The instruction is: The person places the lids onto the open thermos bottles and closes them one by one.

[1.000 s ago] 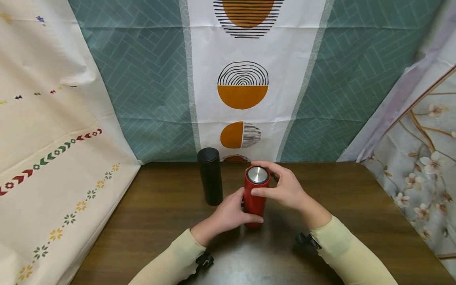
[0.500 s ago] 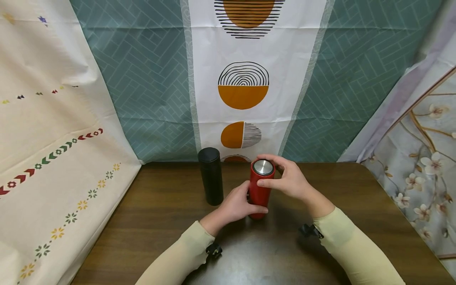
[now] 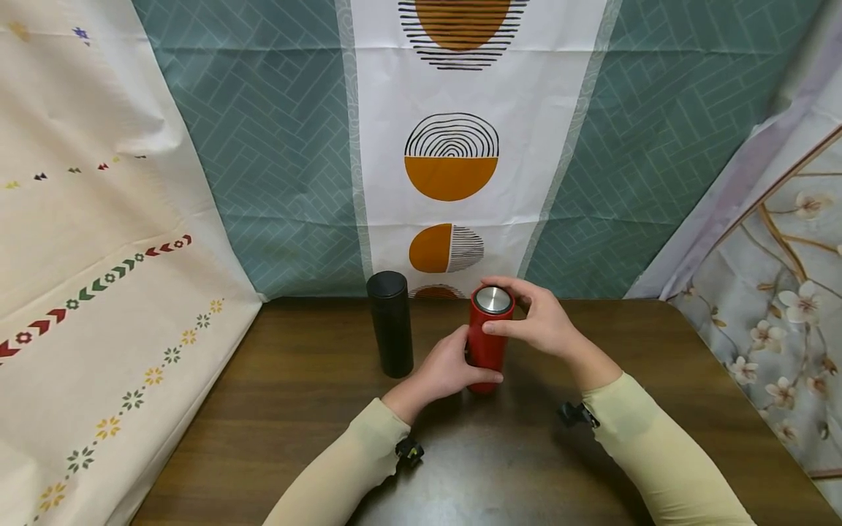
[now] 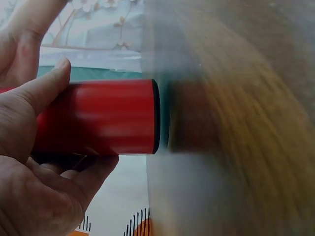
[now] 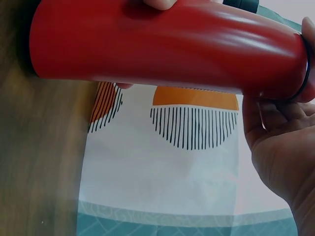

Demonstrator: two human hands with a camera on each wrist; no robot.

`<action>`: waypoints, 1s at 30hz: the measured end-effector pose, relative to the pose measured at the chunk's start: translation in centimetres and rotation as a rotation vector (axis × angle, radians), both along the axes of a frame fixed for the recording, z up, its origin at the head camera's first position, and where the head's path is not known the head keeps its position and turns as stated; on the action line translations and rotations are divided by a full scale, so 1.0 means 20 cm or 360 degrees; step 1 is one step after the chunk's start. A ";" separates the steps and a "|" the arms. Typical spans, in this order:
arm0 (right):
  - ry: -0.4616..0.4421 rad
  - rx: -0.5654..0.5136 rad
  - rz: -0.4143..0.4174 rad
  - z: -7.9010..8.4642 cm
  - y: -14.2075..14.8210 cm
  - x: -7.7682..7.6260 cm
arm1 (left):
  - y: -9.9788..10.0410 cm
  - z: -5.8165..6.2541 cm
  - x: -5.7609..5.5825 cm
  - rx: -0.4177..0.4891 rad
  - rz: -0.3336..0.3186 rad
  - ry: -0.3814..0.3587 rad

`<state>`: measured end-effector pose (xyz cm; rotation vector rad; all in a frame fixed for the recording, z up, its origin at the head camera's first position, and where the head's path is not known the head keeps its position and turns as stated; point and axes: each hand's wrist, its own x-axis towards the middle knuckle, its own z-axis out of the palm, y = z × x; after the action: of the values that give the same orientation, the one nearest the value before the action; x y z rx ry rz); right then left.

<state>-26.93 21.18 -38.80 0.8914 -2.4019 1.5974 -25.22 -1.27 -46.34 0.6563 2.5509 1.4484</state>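
Note:
Upright between both hands is a red vacuum flask (image 3: 485, 345) with a round silver-topped lid (image 3: 493, 299). My left hand (image 3: 449, 370) grips its lower body, thumb on the near side and fingers round the far side. Up at the lid end, my right hand (image 3: 541, 318) holds the flask between thumb and fingers. In the left wrist view the dark-rimmed base of the red flask (image 4: 106, 118) is close over the tabletop, where its reflection shows. The right wrist view has the red flask's body (image 5: 172, 44) across its top, with the right hand (image 5: 285, 152) at the lid end.
A black flask (image 3: 392, 329) stands to the left of the red one, near the back of the brown wooden table (image 3: 283, 409). Behind the table hangs a patterned teal and white cloth (image 3: 289, 146). Printed cloths also border the left and right sides.
Both hands have moved the red flask away from me and a little to the right, keeping it upright. Their grips look the same, and the black flask has stayed in place.

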 end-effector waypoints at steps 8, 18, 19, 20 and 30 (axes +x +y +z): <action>-0.0013 0.0001 -0.0008 0.02 0.02 -0.02 | 0.03 0.00 -0.03 0.0012 0.0013 0.0000; 0.0002 0.0020 -0.0015 0.01 0.05 -0.05 | 0.06 -0.01 -0.08 0.0028 0.0008 0.0001; 0.0004 0.0020 -0.0015 0.01 0.06 -0.06 | 0.07 -0.01 -0.08 0.0026 0.0009 0.0003; 0.0004 0.0021 -0.0015 0.01 0.06 -0.06 | 0.07 -0.01 -0.08 0.0025 0.0008 0.0000; 0.0002 0.0044 -0.0004 0.01 0.08 -0.08 | 0.09 -0.01 -0.10 0.0025 0.0023 -0.0004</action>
<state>-28.61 22.74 -38.55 0.8934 -2.4291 1.5656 -27.25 0.44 -46.56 0.6393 2.5499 1.4742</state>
